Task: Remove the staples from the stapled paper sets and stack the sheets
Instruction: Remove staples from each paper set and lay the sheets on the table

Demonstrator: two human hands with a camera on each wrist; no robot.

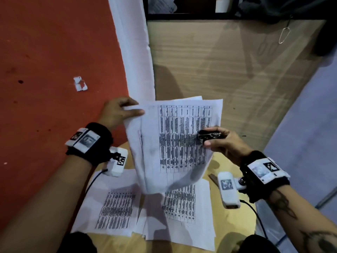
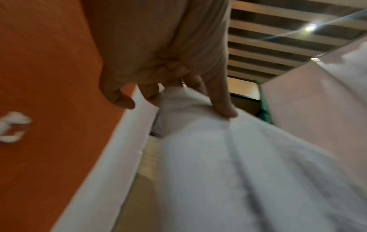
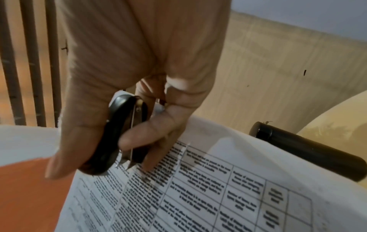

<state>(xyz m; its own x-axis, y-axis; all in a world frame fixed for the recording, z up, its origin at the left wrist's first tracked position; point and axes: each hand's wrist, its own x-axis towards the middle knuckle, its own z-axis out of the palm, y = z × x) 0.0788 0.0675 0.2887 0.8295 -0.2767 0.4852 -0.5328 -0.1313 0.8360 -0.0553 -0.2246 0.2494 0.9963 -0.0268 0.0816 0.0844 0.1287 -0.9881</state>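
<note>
Holding the set (image 1: pixel 173 143) aloft over the stacks (image 1: pixel 145 210): our left hand (image 1: pixel 118 111) pinches its top corner, our right hand (image 1: pixel 218 141) curls round the remover (image 1: pixel 209 135). We judge it light, limp, tearable; best gripped near the corner.

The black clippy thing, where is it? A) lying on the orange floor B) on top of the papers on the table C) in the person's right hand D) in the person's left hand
C: the right hand curls its thumb and fingers round the black staple remover, while the left hand pinches the corner of the lifted paper set.
</note>
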